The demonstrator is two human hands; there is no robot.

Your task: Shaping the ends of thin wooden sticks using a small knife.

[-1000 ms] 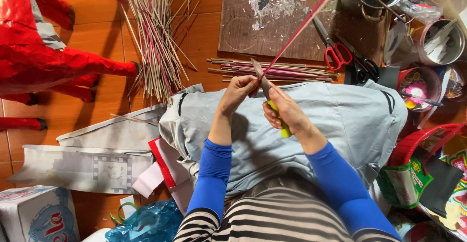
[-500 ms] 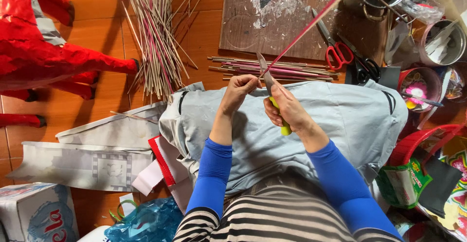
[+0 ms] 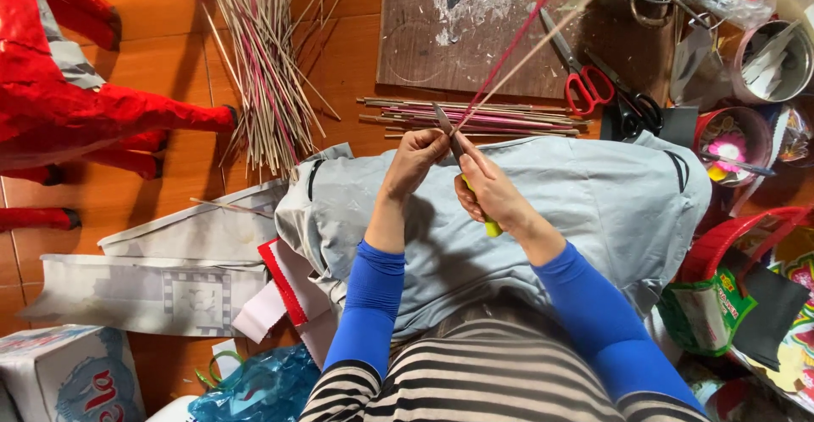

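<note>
The right hand (image 3: 492, 191) grips a yellow-handled knife (image 3: 462, 163), and the left hand (image 3: 415, 155) pinches a thin pink stick (image 3: 509, 49). Far right of the hands, a metal tin (image 3: 738, 49) holds paper scraps (image 3: 767, 57), and a red bowl (image 3: 708, 121) holds a pink flower (image 3: 727, 148).

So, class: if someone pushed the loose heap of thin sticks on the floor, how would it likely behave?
The heap of sticks would probably scatter rather than slide as one, since they lie loose and crisscrossed. Each looks thin and round, so likely light and apt to roll. They seem stiff but perhaps easy to snap.

I see red-handled scissors (image 3: 585, 83) on a worn board (image 3: 475, 23), a loose stick bundle (image 3: 263, 66), a red papier-mâché figure (image 3: 68, 108), a blue plastic bag (image 3: 254, 388).
</note>
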